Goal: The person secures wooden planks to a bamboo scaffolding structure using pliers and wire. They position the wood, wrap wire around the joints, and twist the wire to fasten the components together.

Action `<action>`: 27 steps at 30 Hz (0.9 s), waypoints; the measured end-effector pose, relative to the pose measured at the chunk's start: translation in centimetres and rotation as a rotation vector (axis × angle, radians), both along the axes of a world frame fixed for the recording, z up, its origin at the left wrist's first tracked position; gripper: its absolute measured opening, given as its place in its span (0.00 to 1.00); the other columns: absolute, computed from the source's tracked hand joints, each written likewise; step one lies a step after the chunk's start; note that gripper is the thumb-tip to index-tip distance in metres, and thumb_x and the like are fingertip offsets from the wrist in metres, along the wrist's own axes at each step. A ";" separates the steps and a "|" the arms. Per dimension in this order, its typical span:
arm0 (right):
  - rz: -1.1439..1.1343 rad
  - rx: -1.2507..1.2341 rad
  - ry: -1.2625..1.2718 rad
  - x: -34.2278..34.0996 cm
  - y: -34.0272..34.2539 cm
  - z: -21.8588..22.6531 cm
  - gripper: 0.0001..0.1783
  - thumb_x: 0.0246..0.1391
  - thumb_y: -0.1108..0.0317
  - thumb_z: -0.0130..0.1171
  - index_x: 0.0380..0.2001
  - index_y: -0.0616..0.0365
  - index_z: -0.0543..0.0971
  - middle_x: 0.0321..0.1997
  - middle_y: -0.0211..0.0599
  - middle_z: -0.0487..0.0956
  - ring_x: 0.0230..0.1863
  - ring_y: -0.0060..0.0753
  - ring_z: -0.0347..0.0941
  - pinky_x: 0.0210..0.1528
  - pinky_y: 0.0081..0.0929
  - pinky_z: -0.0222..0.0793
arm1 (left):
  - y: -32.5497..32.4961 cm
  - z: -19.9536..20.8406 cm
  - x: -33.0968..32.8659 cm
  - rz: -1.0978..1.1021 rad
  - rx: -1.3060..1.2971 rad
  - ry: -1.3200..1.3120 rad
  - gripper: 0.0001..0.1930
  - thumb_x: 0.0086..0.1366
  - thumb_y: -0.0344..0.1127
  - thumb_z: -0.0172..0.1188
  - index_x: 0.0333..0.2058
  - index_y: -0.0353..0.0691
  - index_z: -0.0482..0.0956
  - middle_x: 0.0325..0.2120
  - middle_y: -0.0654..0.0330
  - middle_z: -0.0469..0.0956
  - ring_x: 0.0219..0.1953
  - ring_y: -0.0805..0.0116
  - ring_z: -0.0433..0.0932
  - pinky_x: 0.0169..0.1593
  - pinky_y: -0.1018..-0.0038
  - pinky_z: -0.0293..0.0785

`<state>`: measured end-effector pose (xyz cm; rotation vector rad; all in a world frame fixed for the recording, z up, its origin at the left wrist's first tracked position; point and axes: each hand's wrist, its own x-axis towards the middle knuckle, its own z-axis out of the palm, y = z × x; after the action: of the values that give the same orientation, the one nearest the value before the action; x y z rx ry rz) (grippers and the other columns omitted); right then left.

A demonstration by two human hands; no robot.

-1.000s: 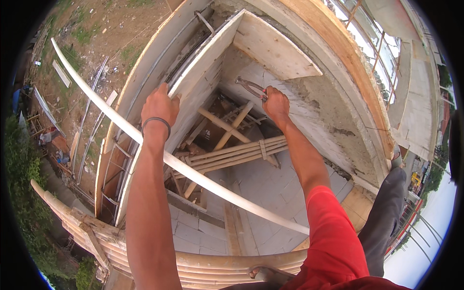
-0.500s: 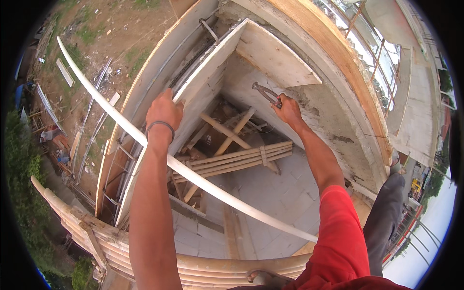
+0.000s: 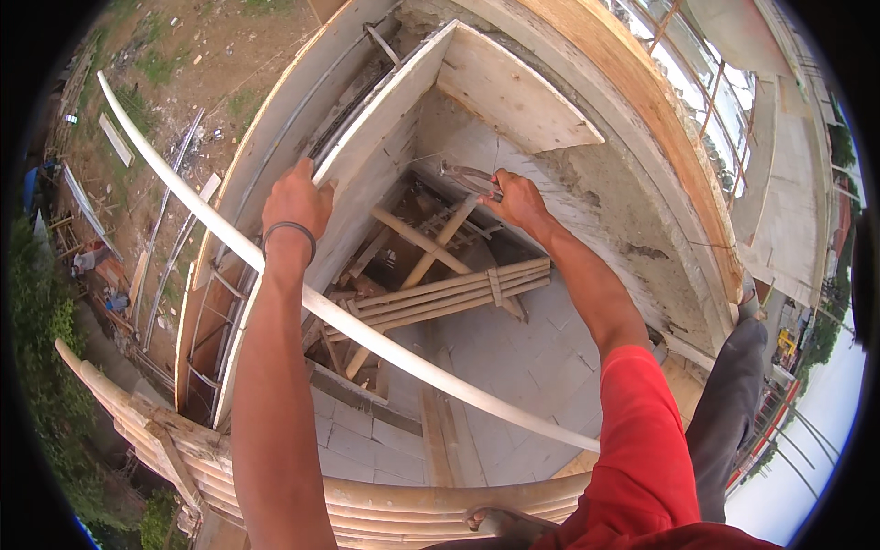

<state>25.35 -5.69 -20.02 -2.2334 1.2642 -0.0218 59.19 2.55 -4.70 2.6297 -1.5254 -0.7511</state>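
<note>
My left hand (image 3: pixel 298 203) is closed over the top edge of an upright formwork board (image 3: pixel 390 108), with a dark band round its wrist. In my right hand (image 3: pixel 519 199) is a pair of metal pincers (image 3: pixel 452 170), gripped by the handles. The pincers' head points left, over the opening between the boards, near what looks like a thin wire at the inner board face. Whether the jaws are closed on it I cannot tell. A long pale pole (image 3: pixel 394 356) slants beneath my left forearm toward the lower right.
Below, crossed bamboo poles (image 3: pixel 440 247) and a bundle of bamboo (image 3: pixel 458 291) span the gap above a block surface (image 3: pixel 522 367). A bamboo rail (image 3: pixel 412 500) curves along the near side. A rough concrete wall (image 3: pixel 632 220) rises at right. Far left, the ground lies well below.
My right hand has moved left with the pincers, bringing their head further over the opening. My left hand stays on the board's edge. The whole view has shifted slightly.
</note>
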 end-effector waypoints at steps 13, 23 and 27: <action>0.603 0.459 0.456 -7.3 14.3 3.5 0.16 0.52 0.72 0.56 0.44 0.67 0.76 0.36 0.55 0.82 0.40 0.48 0.81 0.40 0.41 0.77 | 0.6 0.0 -0.1 -0.018 -0.024 0.017 0.18 0.61 0.40 0.62 0.46 0.35 0.74 0.46 0.43 0.77 0.49 0.41 0.76 0.51 0.53 0.73; 0.766 0.485 0.851 -16.2 9.2 28.7 0.14 0.54 0.67 0.56 0.43 0.61 0.78 0.33 0.48 0.83 0.38 0.49 0.82 0.36 0.42 0.77 | 0.5 0.6 -0.2 0.001 -0.060 -0.009 0.17 0.61 0.40 0.63 0.44 0.36 0.74 0.45 0.44 0.78 0.48 0.41 0.77 0.49 0.52 0.74; 0.638 0.327 0.718 -14.7 7.0 31.6 0.15 0.53 0.67 0.56 0.43 0.62 0.77 0.29 0.49 0.82 0.35 0.52 0.81 0.36 0.43 0.76 | 0.1 0.9 0.3 0.024 -0.108 0.025 0.16 0.61 0.39 0.63 0.44 0.36 0.74 0.45 0.43 0.77 0.48 0.43 0.77 0.50 0.53 0.75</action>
<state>10.63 1.30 11.59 -2.3033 0.7110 1.2189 59.45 2.68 -3.82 2.5465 -1.4807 -0.6777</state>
